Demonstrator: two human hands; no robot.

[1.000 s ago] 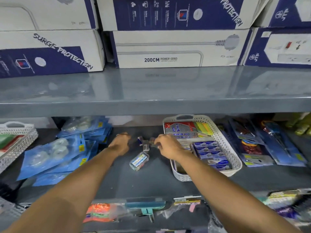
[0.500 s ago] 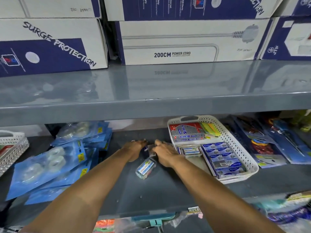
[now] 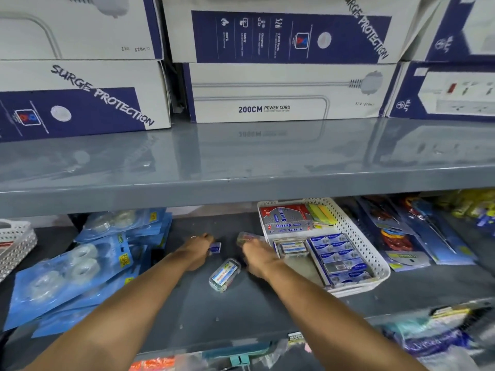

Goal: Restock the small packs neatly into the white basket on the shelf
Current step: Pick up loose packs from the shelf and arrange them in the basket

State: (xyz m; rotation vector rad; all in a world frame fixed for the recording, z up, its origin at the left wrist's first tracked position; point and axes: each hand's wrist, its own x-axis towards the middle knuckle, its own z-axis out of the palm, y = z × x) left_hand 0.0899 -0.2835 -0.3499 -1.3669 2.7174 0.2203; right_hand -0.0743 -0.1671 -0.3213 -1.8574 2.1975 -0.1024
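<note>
The white perforated basket [image 3: 375,261] stands on the lower grey shelf, right of centre. It holds red and grey boxes at the back, rows of small blue packs [image 3: 338,257] and one clear pack [image 3: 292,248]. My left hand [image 3: 197,249] is closed around a small blue pack [image 3: 215,247] on the shelf. My right hand [image 3: 257,257] grips a clear pack of coloured clips [image 3: 245,238] beside the basket's left wall. A clear pack with a blue label [image 3: 224,274] lies loose on the shelf between my wrists.
Blue blister cards of tape rolls [image 3: 80,269] are piled at the left, past them another white basket [image 3: 16,245]. Hanging-card goods [image 3: 401,236] lie right of the basket. The upper shelf edge [image 3: 241,194] overhangs low, loaded with surge-protector boxes [image 3: 267,92].
My hands, close together half a second ago, have drawn apart, each with a small pack. The view has tilted upward slightly. The loose labelled pack has stayed put.
</note>
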